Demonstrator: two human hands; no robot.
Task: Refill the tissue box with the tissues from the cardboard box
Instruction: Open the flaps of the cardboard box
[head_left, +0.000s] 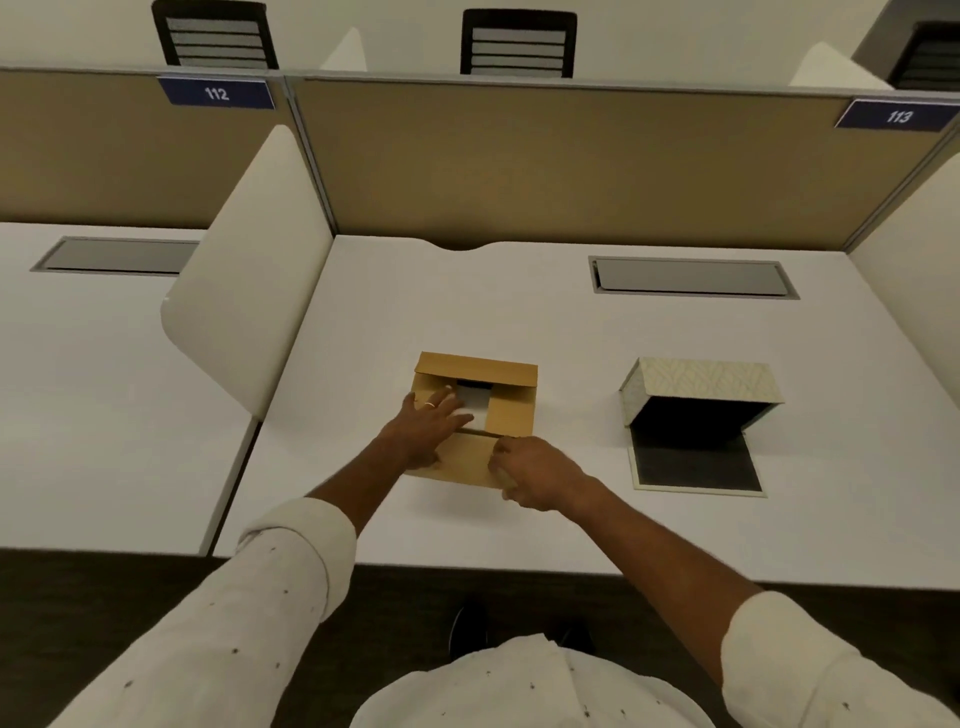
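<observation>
A brown cardboard box (511, 410) sits mid-desk with its top flaps partly open, white tissues (475, 410) showing through the gap. My left hand (426, 423) lies flat on the box's left side, fingers spread and reaching into the opening over the tissues. My right hand (530, 475) pinches the right edge of the near flap (462, 465), which is folded toward me. To the right stands the patterned tissue box (701, 382), tipped on its side with its dark, empty inside facing me and its bottom panel (696, 465) folded flat on the desk.
The white desk (519, 312) has a grey cable hatch (693, 278) at the back right and a tan partition behind. A curved white divider (249, 270) stands to the left. The desk's front edge is close to my body.
</observation>
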